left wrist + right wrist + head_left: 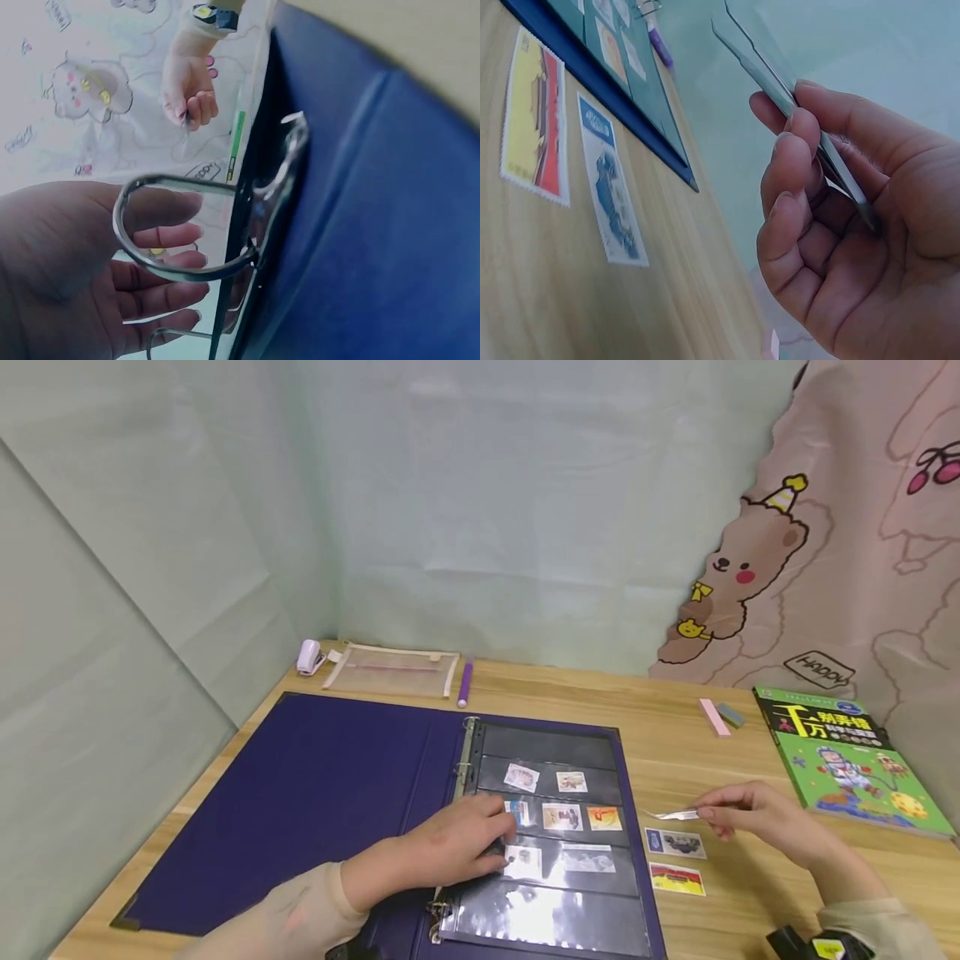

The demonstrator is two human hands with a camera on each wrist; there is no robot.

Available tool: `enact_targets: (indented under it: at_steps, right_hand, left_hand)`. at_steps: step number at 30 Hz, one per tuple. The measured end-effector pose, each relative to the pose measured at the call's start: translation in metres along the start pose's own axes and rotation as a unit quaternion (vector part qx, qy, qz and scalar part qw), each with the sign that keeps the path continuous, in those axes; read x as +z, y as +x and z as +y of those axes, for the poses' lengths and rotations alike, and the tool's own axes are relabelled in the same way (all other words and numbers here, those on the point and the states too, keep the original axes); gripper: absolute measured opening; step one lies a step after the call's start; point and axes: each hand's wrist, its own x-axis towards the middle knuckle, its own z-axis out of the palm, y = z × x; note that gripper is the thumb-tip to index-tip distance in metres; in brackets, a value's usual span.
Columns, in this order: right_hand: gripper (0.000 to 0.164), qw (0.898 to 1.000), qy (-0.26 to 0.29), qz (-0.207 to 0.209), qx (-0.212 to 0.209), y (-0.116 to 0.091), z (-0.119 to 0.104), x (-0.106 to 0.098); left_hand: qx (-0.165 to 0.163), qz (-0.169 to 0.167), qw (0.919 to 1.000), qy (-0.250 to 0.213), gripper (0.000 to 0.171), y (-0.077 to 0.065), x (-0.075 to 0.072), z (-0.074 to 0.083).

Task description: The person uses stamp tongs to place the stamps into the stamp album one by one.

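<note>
Where curtains hang, wooden table (750,752), binder (300,793)

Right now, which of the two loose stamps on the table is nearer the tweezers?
The blue-edged stamp, just below the tweezers in the right hand; the yellow-and-red stamp lies farther toward the person.

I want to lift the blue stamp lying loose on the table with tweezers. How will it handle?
The blue stamp looks paper-thin and lies flat on the table, so it is probably very light, floppy and easily creased. The tweezers in the right hand likely need to slide under an edge.
</note>
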Motion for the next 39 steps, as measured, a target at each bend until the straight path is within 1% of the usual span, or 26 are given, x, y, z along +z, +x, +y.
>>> enact_targets:
  at_steps: [3,7,10,13,15,17,20,22,27,30,33,36,39]
  right_hand:
    - [0.024,1.000,0.006,0.008,-0.011,-0.005,0.005,-0.001]
    - [0.025,0.999,0.018,0.036,-0.009,-0.011,0.010,-0.003]
    - [0.024,0.998,0.029,0.046,-0.014,-0.015,0.011,-0.005]
    - [0.024,0.998,0.026,0.047,-0.012,-0.019,0.012,-0.006]
    - [0.022,0.998,0.013,0.056,0.001,-0.021,0.012,-0.007]
    - [0.020,0.997,-0.011,0.069,0.019,-0.022,0.011,-0.009]
    - [0.018,0.996,-0.044,0.073,0.033,-0.023,0.010,-0.011]
    - [0.018,0.996,-0.060,0.065,0.033,-0.025,0.010,-0.014]
    - [0.018,0.995,-0.077,0.040,0.043,-0.031,0.009,-0.020]
    - [0.017,0.991,-0.106,0.045,0.070,-0.034,0.007,-0.023]
    - [0.016,0.983,-0.145,0.055,0.095,-0.037,0.005,-0.025]
    - [0.016,0.980,-0.164,0.057,0.102,-0.040,0.005,-0.027]
    - [0.015,0.979,-0.164,0.059,0.103,-0.042,0.008,-0.029]
  left_hand:
    - [0.006,0.004,1.0000,0.001,0.019,-0.004,-0.002,0.005]
    - [0.008,0.018,0.9998,-0.002,0.022,-0.009,-0.003,0.010]
    - [0.009,0.030,0.9995,-0.002,0.025,-0.014,-0.002,0.014]
    - [0.009,0.026,0.9996,0.002,0.027,-0.019,0.000,0.019]
    - [0.005,0.016,0.9999,0.000,0.028,-0.021,0.000,0.022]
    - [-0.005,0.003,1.0000,0.000,0.029,-0.023,0.000,0.026]
    - [-0.021,-0.011,0.9997,0.005,0.031,-0.024,0.002,0.030]
    - [-0.030,-0.012,0.9994,0.012,0.033,-0.025,0.003,0.032]
    - [-0.045,-0.001,0.9987,0.021,0.038,-0.030,0.006,0.035]
    - [-0.050,0.011,0.9984,0.025,0.038,-0.032,0.008,0.035]
    - [-0.055,0.032,0.9974,0.034,0.039,-0.035,0.010,0.035]
    - [-0.059,0.049,0.9960,0.044,0.041,-0.036,0.012,0.034]
    - [-0.060,0.056,0.9955,0.047,0.042,-0.036,0.013,0.034]
